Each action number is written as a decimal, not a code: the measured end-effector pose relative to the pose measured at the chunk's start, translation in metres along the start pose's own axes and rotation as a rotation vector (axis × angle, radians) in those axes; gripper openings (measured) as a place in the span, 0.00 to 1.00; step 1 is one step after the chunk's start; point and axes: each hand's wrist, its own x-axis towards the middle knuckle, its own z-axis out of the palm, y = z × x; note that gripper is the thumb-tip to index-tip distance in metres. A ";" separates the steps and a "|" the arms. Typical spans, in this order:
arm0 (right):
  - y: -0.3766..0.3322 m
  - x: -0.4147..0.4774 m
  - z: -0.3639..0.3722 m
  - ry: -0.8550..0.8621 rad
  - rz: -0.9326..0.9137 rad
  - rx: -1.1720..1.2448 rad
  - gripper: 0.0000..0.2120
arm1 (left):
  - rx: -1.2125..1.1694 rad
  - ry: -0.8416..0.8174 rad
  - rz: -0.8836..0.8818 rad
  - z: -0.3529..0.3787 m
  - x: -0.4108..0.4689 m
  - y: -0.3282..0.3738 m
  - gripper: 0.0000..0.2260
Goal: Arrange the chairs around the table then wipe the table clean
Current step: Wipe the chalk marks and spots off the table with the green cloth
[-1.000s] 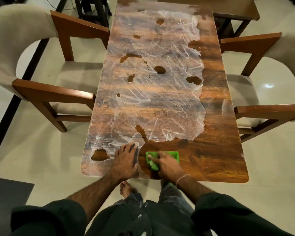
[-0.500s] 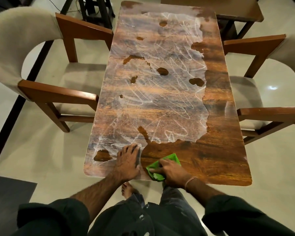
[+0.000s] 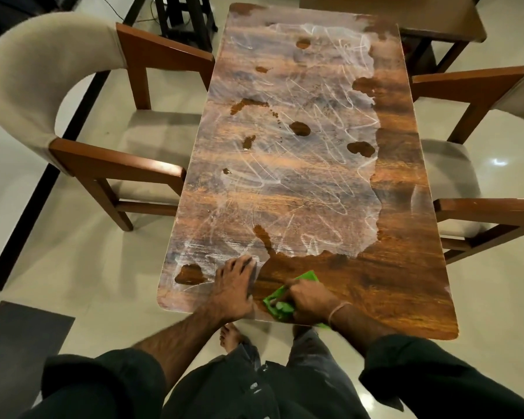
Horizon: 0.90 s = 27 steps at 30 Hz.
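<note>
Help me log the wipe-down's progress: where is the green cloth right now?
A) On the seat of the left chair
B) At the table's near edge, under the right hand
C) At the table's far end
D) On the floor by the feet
B: the right hand grips the green cloth on the table at its near edge, beside the left hand, which rests flat on the wood.

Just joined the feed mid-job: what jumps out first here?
A whitish scribbled film covers the left and middle of the long wooden table, with clean dark wood along its right side and near end. At the near end the right hand grips a bright green cloth, the left hand pressed flat beside it.
</note>
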 end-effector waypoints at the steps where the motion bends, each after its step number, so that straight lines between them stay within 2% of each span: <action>1: 0.006 0.003 -0.004 0.025 0.064 0.024 0.20 | -0.007 -0.003 0.001 -0.001 0.000 0.000 0.43; 3: 0.001 0.010 -0.007 0.093 0.159 0.062 0.25 | -0.011 -0.017 0.001 -0.002 -0.001 0.000 0.44; 5: -0.019 0.016 0.001 0.129 0.175 0.062 0.30 | -0.002 -0.019 0.003 -0.002 -0.001 0.000 0.45; 7: -0.037 0.015 0.018 0.121 0.063 0.009 0.31 | 0.004 -0.016 -0.001 -0.002 0.000 0.000 0.42; 10: -0.026 0.003 0.023 0.058 -0.068 -0.033 0.26 | -0.001 -0.018 0.000 -0.002 0.000 -0.003 0.43; 13: -0.009 0.006 0.010 0.079 0.031 0.010 0.24 | -0.019 0.002 0.001 -0.002 -0.003 -0.008 0.43; 16: -0.030 0.019 0.003 0.145 0.130 0.042 0.29 | -0.022 0.007 -0.005 0.000 -0.004 -0.011 0.44; 19: -0.060 0.025 0.019 0.146 0.037 -0.006 0.32 | -0.004 0.007 -0.022 0.001 -0.006 -0.016 0.43; 23: -0.038 0.014 0.017 0.061 -0.133 -0.045 0.25 | -0.028 0.014 -0.018 0.002 -0.013 -0.025 0.44; 27: -0.028 0.024 0.000 0.123 0.050 0.027 0.26 | -0.019 -0.010 -0.047 0.000 -0.017 -0.030 0.48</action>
